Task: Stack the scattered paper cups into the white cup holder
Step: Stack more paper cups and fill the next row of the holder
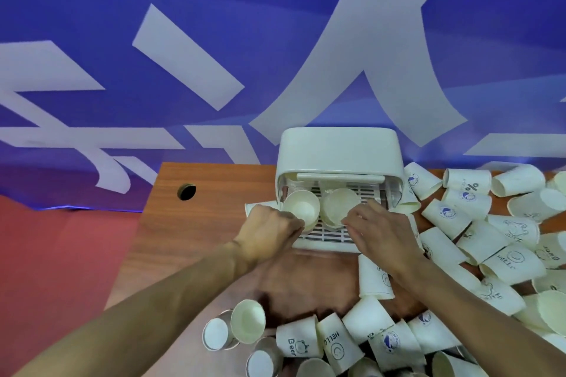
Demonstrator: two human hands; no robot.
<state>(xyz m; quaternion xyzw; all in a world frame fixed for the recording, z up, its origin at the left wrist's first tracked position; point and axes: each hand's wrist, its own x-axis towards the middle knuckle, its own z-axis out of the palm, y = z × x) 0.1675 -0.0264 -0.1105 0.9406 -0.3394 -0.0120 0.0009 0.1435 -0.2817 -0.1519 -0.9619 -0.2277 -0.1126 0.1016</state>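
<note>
The white cup holder [338,147] stands at the back of the wooden table, its slatted tray [324,236] facing me. My left hand [269,231] grips a cream paper cup [301,208] at its rim, mouth tilted towards me, over the tray's left side. My right hand [378,229] pinches a second paper cup [340,205] over the tray's right side. Both cups sit just in front of the holder's opening. Several more cups show dimly inside the holder.
Several loose paper cups [496,239] lie heaped to the right of the holder, and more cups [309,340] lie along the near edge. The table [196,242] has a round cable hole [186,191] at its back left. A blue banner hangs behind.
</note>
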